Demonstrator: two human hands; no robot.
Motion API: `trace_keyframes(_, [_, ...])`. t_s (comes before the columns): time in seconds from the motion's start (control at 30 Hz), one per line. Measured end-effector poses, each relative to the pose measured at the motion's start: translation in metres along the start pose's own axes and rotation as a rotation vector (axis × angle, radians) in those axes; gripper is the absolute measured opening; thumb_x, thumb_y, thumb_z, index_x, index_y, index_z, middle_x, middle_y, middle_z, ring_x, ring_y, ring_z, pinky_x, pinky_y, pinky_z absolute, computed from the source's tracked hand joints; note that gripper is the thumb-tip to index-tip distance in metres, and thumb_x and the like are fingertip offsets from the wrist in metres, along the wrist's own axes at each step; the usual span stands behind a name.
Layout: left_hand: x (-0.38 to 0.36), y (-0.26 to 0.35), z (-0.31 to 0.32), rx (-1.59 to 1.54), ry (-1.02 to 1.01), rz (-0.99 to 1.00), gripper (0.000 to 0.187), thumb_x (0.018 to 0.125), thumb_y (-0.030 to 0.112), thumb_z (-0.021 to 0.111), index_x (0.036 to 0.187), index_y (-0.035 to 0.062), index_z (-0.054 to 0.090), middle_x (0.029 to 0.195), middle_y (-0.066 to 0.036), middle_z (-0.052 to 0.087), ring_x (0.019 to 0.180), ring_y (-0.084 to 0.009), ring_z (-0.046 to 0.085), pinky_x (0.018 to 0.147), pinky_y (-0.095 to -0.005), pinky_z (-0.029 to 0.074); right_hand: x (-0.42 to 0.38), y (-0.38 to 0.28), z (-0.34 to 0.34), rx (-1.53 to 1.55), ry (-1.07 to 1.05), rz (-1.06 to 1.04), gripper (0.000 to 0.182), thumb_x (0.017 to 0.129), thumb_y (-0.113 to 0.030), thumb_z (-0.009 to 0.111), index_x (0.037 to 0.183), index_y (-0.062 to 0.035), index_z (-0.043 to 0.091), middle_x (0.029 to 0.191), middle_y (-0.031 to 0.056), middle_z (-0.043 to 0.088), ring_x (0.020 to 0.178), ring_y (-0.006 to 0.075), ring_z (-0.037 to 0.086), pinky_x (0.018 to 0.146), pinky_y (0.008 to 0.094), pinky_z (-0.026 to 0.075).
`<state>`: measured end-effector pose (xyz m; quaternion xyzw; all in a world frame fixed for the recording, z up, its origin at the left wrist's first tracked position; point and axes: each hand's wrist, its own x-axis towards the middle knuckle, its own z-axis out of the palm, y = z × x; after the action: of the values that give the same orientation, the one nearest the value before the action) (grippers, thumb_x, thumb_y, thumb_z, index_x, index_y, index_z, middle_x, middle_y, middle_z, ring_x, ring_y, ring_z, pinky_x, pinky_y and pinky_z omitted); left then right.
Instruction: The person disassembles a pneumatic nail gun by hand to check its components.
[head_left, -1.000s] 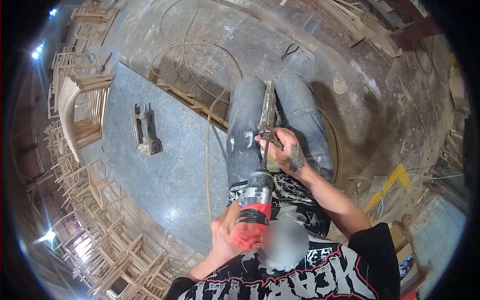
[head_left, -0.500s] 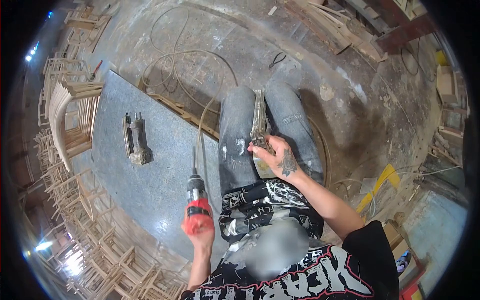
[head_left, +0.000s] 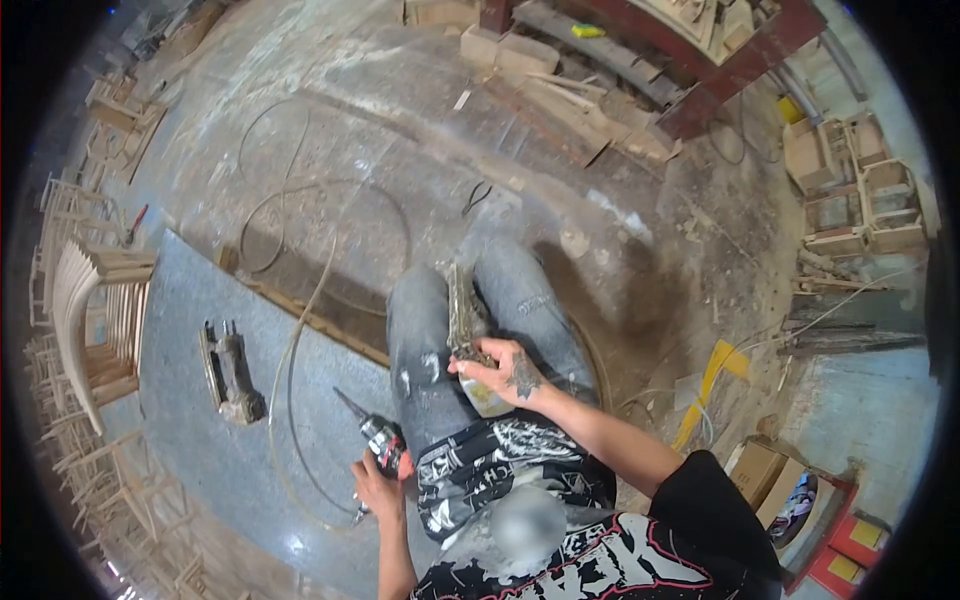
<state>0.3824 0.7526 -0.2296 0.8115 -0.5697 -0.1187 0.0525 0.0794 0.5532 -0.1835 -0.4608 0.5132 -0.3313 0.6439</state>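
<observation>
My left hand is closed around a black and red power drill, whose long bit points up and to the left over the blue-grey tabletop. My right hand grips a worn, dirty nail gun on my lap, its long narrow magazine lying between my thighs. A second nail gun lies on the tabletop to the left. Close by my left hand, an air hose ends in a metal fitting.
Pliers lie on the stained floor ahead, near coils of hose. A curved wooden chair part stands left of the tabletop, with several stacked wooden frames behind it. Wood scraps and a yellow strip are to the right.
The drill has tilted from pointing straight ahead to pointing left, closer to my lap. The nail gun stays in my right hand. The whole view has shifted, showing more of the right side.
</observation>
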Motion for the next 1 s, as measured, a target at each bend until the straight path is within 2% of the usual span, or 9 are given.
trace_keyframes(0.1, [-0.003,-0.006,0.005,-0.044,-0.034,0.014,0.059,0.075,-0.006,0.063,0.133,0.0027,0.058,0.111,-0.022,0.056,0.095,-0.0459,0.062,0.080,-0.0533,0.050,-0.004,-0.017,-0.011,0.035,-0.011,0.025,0.032,0.098,-0.025,0.074,0.116,0.0012,0.075,0.107,0.0078,0.080,0.098,0.0106,0.071,0.089,0.0284,0.055])
trace_keyframes(0.2, [0.001,-0.010,0.000,-0.045,0.011,0.134,0.060,0.074,0.000,0.065,0.133,0.0021,0.058,0.116,-0.022,0.057,0.097,-0.0459,0.062,0.083,-0.0518,0.051,-0.009,-0.038,-0.025,0.103,0.018,0.029,0.033,0.101,-0.022,0.071,0.122,0.0025,0.072,0.114,0.0083,0.079,0.104,0.0115,0.070,0.095,0.0282,0.055])
trace_keyframes(0.4, [0.049,-0.014,-0.040,0.092,-0.364,0.043,0.052,0.073,0.013,0.073,0.123,0.0010,0.066,0.105,-0.022,0.066,0.094,-0.0445,0.067,0.083,-0.0529,0.054,-0.034,-0.085,-0.046,-0.023,0.108,-0.187,0.026,0.098,-0.019,0.072,0.118,-0.0031,0.077,0.112,0.0085,0.077,0.108,0.0168,0.070,0.099,0.0337,0.052])
trace_keyframes(0.43, [0.059,-0.004,-0.050,0.031,-0.201,0.120,0.040,0.079,0.013,0.073,0.116,-0.0005,0.068,0.100,-0.023,0.068,0.090,-0.0431,0.069,0.081,-0.0536,0.054,-0.035,-0.085,-0.048,-0.102,0.136,-0.260,0.025,0.095,-0.020,0.074,0.115,-0.0072,0.079,0.112,0.0078,0.076,0.113,0.0214,0.067,0.102,0.0377,0.050])
trace_keyframes(0.57, [0.118,0.072,-0.098,-0.119,0.005,0.223,0.029,0.091,0.013,0.071,0.116,-0.0016,0.068,0.105,-0.023,0.068,0.089,-0.0427,0.068,0.076,-0.0513,0.053,-0.019,-0.085,-0.062,-0.303,0.235,-0.439,0.029,0.092,-0.024,0.076,0.118,-0.0104,0.079,0.110,0.0052,0.077,0.119,0.0253,0.060,0.106,0.0403,0.047])
trace_keyframes(0.67, [0.145,0.140,-0.119,-0.326,0.019,0.204,0.026,0.091,0.009,0.070,0.114,-0.0007,0.069,0.106,-0.020,0.068,0.089,-0.0402,0.067,0.076,-0.0471,0.054,-0.001,-0.084,-0.078,-0.278,0.310,-0.434,0.030,0.092,-0.023,0.076,0.119,-0.0104,0.079,0.110,0.0057,0.077,0.118,0.0254,0.061,0.106,0.0410,0.047])
trace_keyframes(0.77, [0.163,0.203,-0.117,-0.443,0.080,0.433,0.024,0.089,0.005,0.073,0.113,0.0007,0.070,0.106,-0.018,0.069,0.087,-0.0359,0.068,0.077,-0.0428,0.055,0.019,-0.082,-0.101,-0.201,0.378,-0.406,0.030,0.091,-0.022,0.076,0.120,-0.0111,0.079,0.112,0.0072,0.078,0.119,0.0233,0.061,0.107,0.0401,0.046])
trace_keyframes(0.83, [0.173,0.247,-0.114,-0.484,0.055,0.562,0.021,0.091,0.001,0.071,0.112,-0.0001,0.071,0.106,-0.016,0.070,0.083,-0.0299,0.070,0.076,-0.0382,0.055,0.033,-0.075,-0.118,-0.079,0.370,-0.365,0.030,0.093,-0.022,0.075,0.119,-0.0089,0.078,0.113,0.0074,0.077,0.117,0.0199,0.062,0.105,0.0374,0.047])
trace_keyframes(1.0, [0.211,0.331,-0.106,-0.501,-0.081,0.723,0.021,0.088,0.002,0.074,0.109,0.0012,0.073,0.101,-0.015,0.072,0.083,-0.0313,0.071,0.074,-0.0388,0.056,0.076,-0.060,-0.145,0.470,0.401,-0.167,0.027,0.099,-0.022,0.071,0.118,-0.0040,0.076,0.113,0.0047,0.076,0.107,0.0126,0.065,0.098,0.0315,0.050])
